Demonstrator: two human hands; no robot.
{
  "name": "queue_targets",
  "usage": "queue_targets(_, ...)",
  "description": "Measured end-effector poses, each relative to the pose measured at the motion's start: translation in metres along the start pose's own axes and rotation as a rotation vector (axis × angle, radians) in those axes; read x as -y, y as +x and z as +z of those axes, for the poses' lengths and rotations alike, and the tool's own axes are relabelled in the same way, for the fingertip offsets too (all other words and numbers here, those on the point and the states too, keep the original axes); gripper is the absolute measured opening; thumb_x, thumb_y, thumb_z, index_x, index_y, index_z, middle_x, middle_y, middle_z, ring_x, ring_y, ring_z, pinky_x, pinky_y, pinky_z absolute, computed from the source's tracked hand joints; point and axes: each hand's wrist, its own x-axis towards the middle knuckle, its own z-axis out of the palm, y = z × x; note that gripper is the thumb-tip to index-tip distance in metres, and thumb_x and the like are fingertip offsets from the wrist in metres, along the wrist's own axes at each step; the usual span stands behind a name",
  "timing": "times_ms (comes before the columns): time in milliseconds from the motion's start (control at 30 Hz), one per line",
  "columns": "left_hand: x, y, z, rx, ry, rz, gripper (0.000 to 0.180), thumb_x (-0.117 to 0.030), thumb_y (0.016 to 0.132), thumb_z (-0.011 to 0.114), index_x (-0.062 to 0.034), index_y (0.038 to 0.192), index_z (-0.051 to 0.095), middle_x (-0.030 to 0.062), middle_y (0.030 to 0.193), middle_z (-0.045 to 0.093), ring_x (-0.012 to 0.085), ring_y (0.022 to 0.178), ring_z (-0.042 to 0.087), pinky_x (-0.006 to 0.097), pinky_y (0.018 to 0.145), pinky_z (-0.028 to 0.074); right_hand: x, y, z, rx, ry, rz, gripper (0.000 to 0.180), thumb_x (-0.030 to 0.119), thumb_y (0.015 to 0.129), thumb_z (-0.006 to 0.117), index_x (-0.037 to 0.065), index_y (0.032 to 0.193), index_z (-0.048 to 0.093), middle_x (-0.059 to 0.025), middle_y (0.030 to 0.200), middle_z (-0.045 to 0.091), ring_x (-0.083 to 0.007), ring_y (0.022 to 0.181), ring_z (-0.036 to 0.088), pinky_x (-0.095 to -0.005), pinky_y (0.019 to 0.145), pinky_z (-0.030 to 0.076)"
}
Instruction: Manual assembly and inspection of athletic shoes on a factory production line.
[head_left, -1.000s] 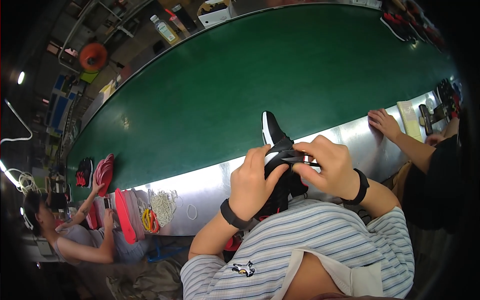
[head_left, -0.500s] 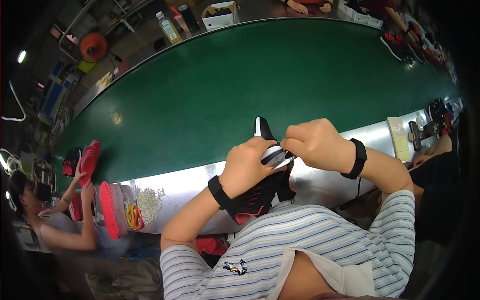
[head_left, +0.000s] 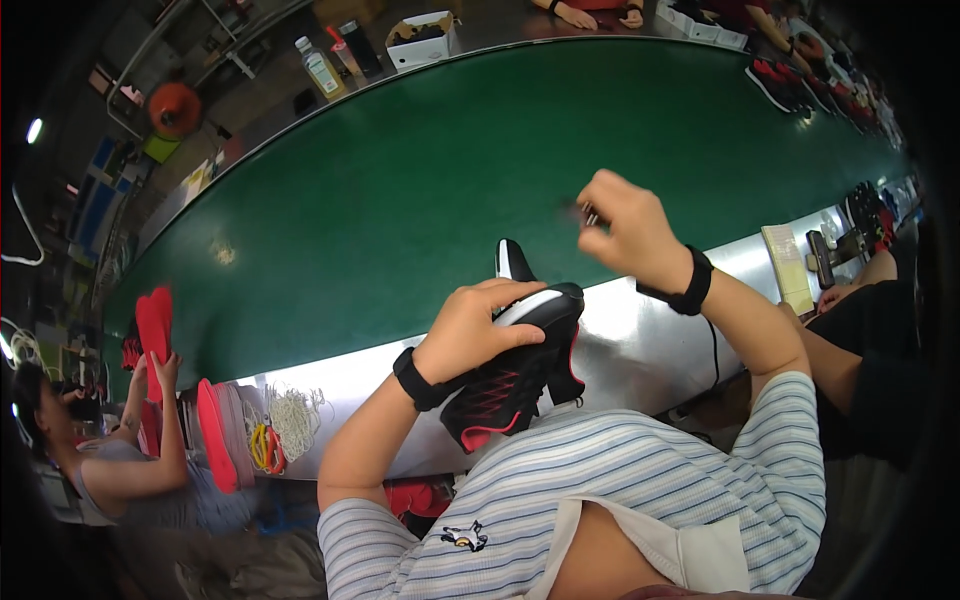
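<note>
The right hand (head_left: pixel 625 225) has lifted away from the shoe, fingers pinched on something small and blurred, where both hands were on it a moment ago. The left hand (head_left: pixel 478 325) alone clasps the black-and-red sneaker (head_left: pixel 515 375) against the worktop's (head_left: pixel 620 320) near metal edge, beside the green belt (head_left: pixel 400 190).

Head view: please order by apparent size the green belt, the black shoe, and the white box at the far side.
1. green belt
2. black shoe, nearer the camera, so it looks bigger
3. white box
</note>
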Motion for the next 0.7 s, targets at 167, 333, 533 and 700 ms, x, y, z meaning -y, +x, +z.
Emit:
queue_targets(167, 0.0, -0.005, 0.001, -0.058, 0.029, -0.014, 0.049, -0.013, 0.069, 0.075, -0.0017, 0.114, 0.06, 0.012, 0.099, 0.064, 0.0212, 0.089, 0.061, 0.03, 0.079, 0.048, -0.003, -0.011, -0.012, 0.216, 0.169, 0.548, 0.034, 0.035, 0.078, 0.066, 0.003, 0.085, 0.057, -0.0118, 0.067, 0.056, -0.0264, 0.057, 0.054, -0.0334, 0.054, 0.043)
queue_targets(333, -0.004, -0.011, 0.005, -0.112, 0.048, -0.072, 0.049, -0.012, 0.069, 0.075, -0.0005, 0.115, 0.06, 0.0125, 0.1, 0.064, 0.0216, 0.088, 0.062, 0.029, 0.078, 0.048, 0.031, -0.046, -0.011, 0.101, 0.069, 0.349, 0.026, 0.03, 0.08, 0.066, 0.006, 0.09, 0.06, -0.008, 0.076, 0.053, -0.0231, 0.059, 0.055, -0.033, 0.051, 0.044)
queue_targets(533, -0.005, -0.017, 0.014, -0.204, 0.1, -0.031, 0.047, -0.013, 0.069, 0.075, 0.0001, 0.112, 0.06, 0.0134, 0.099, 0.064, 0.023, 0.087, 0.063, 0.029, 0.076, 0.049, 0.056, -0.059, -0.008, 0.018, -0.105, 0.262, 0.032, 0.029, 0.072, 0.072, 0.006, 0.093, 0.062, -0.0041, 0.074, 0.05, -0.0174, 0.056, 0.053, -0.0275, 0.046, 0.043)
queue_targets(700, -0.006, -0.018, 0.015, -0.218, 0.131, -0.011, 0.047, -0.014, 0.069, 0.075, 0.0004, 0.111, 0.06, 0.0143, 0.099, 0.064, 0.0243, 0.087, 0.063, 0.03, 0.076, 0.049, 0.055, -0.058, -0.004, -0.046, -0.15, 0.177, 0.029, 0.026, 0.07, 0.073, 0.006, 0.089, 0.063, -0.0036, 0.074, 0.05, -0.0161, 0.055, 0.053, -0.0266, 0.044, 0.042)
